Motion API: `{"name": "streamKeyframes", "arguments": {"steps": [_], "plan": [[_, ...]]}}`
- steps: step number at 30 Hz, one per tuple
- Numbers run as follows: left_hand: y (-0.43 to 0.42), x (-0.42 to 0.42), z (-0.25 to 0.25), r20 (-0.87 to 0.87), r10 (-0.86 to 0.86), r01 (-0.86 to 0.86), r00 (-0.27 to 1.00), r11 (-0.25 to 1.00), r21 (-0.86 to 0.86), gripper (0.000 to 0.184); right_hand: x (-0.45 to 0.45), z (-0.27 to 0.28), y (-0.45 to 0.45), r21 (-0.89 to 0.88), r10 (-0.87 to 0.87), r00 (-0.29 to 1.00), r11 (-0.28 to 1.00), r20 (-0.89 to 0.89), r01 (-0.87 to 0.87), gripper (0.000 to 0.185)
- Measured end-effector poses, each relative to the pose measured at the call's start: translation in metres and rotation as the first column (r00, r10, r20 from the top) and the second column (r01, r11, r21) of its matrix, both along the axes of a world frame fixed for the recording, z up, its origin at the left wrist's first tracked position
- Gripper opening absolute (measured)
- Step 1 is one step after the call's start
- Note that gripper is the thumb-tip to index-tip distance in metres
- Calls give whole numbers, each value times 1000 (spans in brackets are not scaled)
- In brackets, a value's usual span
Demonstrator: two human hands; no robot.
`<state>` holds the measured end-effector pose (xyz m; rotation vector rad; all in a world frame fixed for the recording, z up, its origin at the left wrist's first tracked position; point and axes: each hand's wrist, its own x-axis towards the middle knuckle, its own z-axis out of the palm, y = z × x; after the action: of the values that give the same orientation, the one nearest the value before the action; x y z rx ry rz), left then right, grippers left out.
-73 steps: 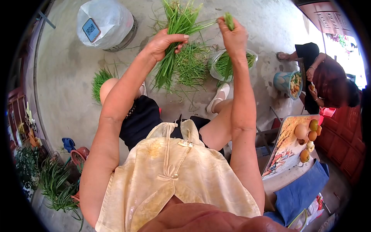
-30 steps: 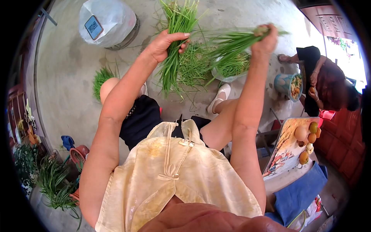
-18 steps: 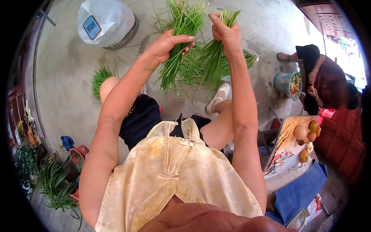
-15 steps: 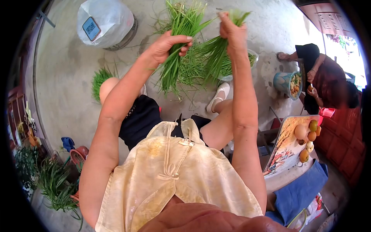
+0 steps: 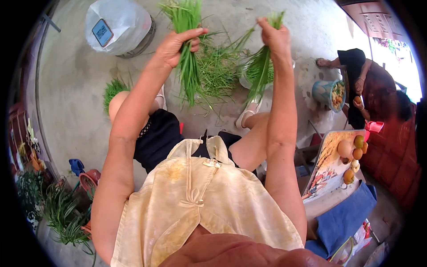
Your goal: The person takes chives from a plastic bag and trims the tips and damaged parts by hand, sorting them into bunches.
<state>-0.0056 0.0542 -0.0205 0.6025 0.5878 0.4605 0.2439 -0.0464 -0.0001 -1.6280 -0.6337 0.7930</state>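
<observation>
My left hand (image 5: 180,44) is wrapped round a thick bunch of long green stalks (image 5: 188,73), which hangs down from the fist and sticks up above it. To the right, my right hand (image 5: 275,40) grips a smaller bunch of green stalks (image 5: 261,66), its leaves trailing downward. The two hands are apart. Between and below them a loose heap of green stalks (image 5: 216,73) is spread on the floor. Behind the smaller bunch stands a bag-lined container (image 5: 243,79) with more greens.
A phone (image 5: 102,32) lies on a plastic-covered bucket (image 5: 129,22). More greens (image 5: 112,91) lie by my left knee. At right, a person (image 5: 378,86) holds something small beside a blue bucket (image 5: 320,92). Round fruits or vegetables (image 5: 344,149) sit on a patterned board (image 5: 327,167).
My left hand and its bunch have moved left. My right hand swung out right, came back, and is now slightly lower, still gripping the smaller bunch.
</observation>
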Motion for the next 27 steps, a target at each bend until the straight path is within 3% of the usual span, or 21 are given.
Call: {"name": "streamKeyframes", "arguments": {"steps": [2, 3, 7, 12, 15, 18, 24, 27], "plan": [[-2, 3, -7, -99, -90, 97, 991, 993, 73, 19, -27, 5, 3, 18, 128, 983, 992, -132, -127, 17], [-11, 10, 2, -162, -22, 44, 987, 989, 138, 20, -37, 4, 4, 29, 154, 972, 988, -176, -151, 17], [-22, 20, -6, -208, -2, 54, 978, 969, 241, 19, -65, -1, 9, 65, 201, 933, 980, -299, -190, 17], [-21, 18, -7, -164, -1, 41, 987, 971, 237, 19, -70, -1, 10, 79, 223, 919, 975, -326, -208, 16], [-18, 17, -5, -177, 34, 11, 984, 969, 246, 18, -67, 1, 9, -70, 345, 920, 929, -184, -362, 19], [-17, 16, -4, -193, 74, -23, 978, 967, 255, 18, -76, -5, 5, -40, 366, 930, 929, -24, -367, 23], [-13, 14, -8, -219, 99, -32, 971, 957, 288, 16, -61, -7, 4, -115, 308, 945, 948, 110, -296, 23], [-15, 15, -6, -208, 90, -27, 974, 957, 288, 16, -65, 1, 1, -171, 376, 855, 926, 358, -336, 22]]}}
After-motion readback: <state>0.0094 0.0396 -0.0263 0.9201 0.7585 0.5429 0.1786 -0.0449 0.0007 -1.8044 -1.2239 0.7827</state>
